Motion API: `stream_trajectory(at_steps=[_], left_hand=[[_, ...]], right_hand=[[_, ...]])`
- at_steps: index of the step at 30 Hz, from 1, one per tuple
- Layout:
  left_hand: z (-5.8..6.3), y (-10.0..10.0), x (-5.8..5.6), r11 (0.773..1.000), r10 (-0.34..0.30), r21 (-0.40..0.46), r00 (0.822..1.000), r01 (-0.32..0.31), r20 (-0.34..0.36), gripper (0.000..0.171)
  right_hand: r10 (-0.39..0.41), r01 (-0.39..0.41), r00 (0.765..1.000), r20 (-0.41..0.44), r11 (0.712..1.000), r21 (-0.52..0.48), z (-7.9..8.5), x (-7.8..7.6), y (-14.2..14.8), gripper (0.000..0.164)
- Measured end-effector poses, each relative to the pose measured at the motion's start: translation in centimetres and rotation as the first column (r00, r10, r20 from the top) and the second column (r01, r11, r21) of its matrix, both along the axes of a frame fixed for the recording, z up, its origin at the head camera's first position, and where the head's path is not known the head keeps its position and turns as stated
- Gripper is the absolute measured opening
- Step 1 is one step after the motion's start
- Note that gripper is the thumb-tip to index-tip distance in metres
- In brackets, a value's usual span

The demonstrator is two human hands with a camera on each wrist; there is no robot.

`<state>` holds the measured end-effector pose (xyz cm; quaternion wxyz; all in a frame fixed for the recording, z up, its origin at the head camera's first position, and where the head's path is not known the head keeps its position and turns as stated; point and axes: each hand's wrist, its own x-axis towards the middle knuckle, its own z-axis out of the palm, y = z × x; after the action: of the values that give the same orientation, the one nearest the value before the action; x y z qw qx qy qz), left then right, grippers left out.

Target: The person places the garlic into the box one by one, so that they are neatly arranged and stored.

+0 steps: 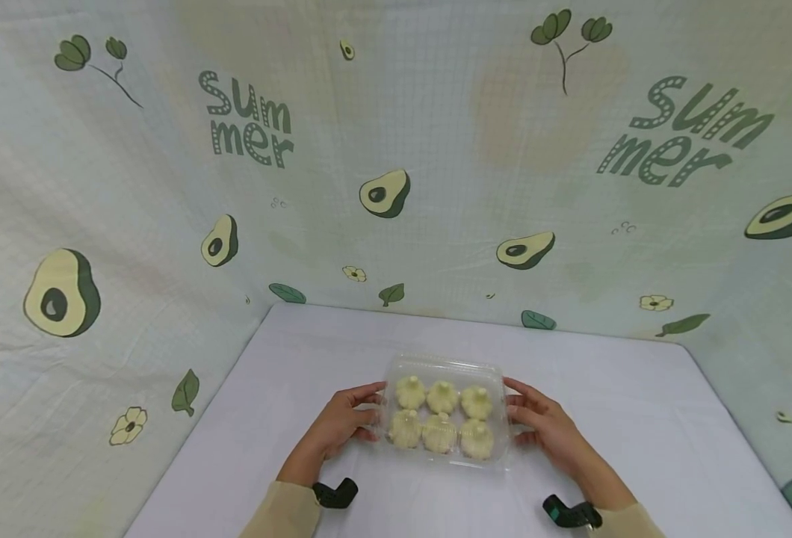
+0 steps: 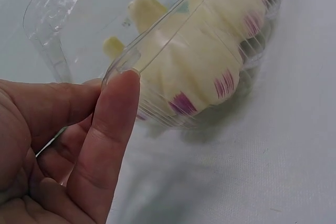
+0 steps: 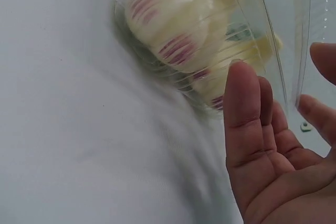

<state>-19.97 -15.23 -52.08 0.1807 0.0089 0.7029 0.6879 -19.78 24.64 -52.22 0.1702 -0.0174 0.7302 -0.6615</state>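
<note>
A clear plastic clamshell box (image 1: 446,365) with several whitish garlic bulbs (image 1: 442,397) in two rows is held between both hands over the white table. At its left end, my left hand (image 1: 344,420) pinches the rim between thumb and finger, as the left wrist view shows. My right hand (image 1: 549,430) is at the opposite end, its fingers (image 3: 244,114) mostly straight along the box's ribbed side and the thumb apart from them. Purple streaks mark the garlic bulbs (image 2: 194,61) close to the left hand. Shadow falls on the cloth below the box.
The white-covered table (image 1: 342,336) extends around the box. Behind it and at both sides hangs pale fabric (image 1: 436,112) printed with avocados, leaves and lettering. A black wrist strap (image 1: 337,494) is on the left wrist, another black strap (image 1: 571,513) on the right.
</note>
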Motion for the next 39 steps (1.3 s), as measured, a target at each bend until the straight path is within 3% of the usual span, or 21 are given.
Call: stream_trajectory(at_steps=[5, 15, 31, 39], left_hand=[[0.0, 0.1, 0.1, 1.000, 0.009, 0.006, 1.000, -0.009, -0.013, 0.057], [0.0, 0.1, 0.0, 1.000, 0.016, -0.015, 0.999, -0.017, -0.036, 0.056], [0.1, 0.3, -0.1, 0.998, 0.043, -0.053, 0.998, -0.046, -0.051, 0.055], [0.3, 0.6, 0.1, 0.997, 0.061, -0.054, 0.997, -0.063, -0.045, 0.056]], right_hand=[[0.080, -0.080, 0.997, 0.023, 0.997, -0.009, 0.2, 1.5, 0.3, 0.073], [0.110, -0.107, 0.993, 0.045, 0.992, -0.060, -0.4, 4.1, 0.1, 0.082], [0.062, -0.061, 0.997, 0.041, 0.998, -0.010, 0.6, 5.1, -1.1, 0.087], [0.092, -0.092, 0.995, 0.034, 0.996, -0.003, 0.7, 5.4, -1.2, 0.090]])
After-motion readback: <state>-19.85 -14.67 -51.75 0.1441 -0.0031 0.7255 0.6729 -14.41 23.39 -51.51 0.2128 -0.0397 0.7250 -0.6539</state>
